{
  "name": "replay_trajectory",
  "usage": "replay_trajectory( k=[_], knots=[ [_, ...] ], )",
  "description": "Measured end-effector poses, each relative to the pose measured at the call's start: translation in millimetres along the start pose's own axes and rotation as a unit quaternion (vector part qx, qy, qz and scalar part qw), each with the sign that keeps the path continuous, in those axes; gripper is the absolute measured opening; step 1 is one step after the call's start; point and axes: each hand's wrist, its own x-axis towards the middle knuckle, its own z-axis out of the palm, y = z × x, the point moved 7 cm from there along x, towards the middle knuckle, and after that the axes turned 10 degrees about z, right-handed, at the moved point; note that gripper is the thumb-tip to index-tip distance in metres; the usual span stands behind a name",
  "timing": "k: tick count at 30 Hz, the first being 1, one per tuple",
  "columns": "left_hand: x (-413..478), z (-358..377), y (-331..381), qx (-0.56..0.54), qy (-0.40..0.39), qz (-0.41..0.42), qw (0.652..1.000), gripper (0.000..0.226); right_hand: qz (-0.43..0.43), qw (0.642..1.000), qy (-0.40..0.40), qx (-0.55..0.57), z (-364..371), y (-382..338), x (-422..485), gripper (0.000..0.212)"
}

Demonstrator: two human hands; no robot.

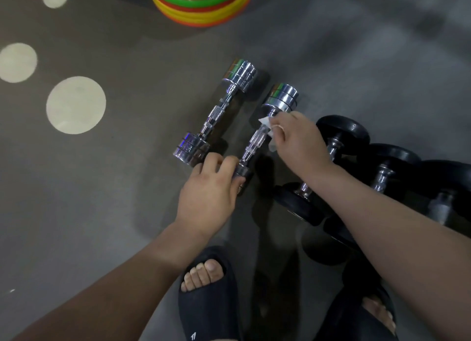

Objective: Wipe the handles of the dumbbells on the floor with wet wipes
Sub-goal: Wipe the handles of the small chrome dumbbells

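Observation:
Two chrome dumbbells lie side by side on the grey floor. The left chrome dumbbell is untouched. My left hand grips the near weight end of the right chrome dumbbell. My right hand holds a white wet wipe against the upper part of that dumbbell's knurled handle, just below its far weight. Part of the wipe hangs under my fingers.
Several black rubber dumbbells lie to the right, close to my right arm. A stack of coloured weight plates stands at the top. My feet in black slides are at the bottom. Pale round spots mark the floor at left.

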Motion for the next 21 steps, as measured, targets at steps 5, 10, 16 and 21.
replay_trajectory(
  k=[5, 10, 16, 21],
  knots=[
    [2, 0, -2, 0.017, 0.008, -0.001, 1.000, 0.029, -0.083, 0.996, -0.035, -0.010, 4, -14, 0, 0.018],
    [7, -3, 3, 0.075, 0.009, 0.021, 0.997, 0.047, -0.026, 0.999, 0.021, 0.014, 5, -6, 10, 0.014],
    [10, -10, -2, 0.156, 0.028, 0.027, 0.987, 0.043, -0.188, 0.964, -0.189, -0.020, 44, -36, -25, 0.020],
    [12, -9, -10, 0.135, 0.025, -0.014, 0.990, 0.043, -0.068, 0.997, -0.022, 0.018, 20, -24, 7, 0.017]
  ],
)
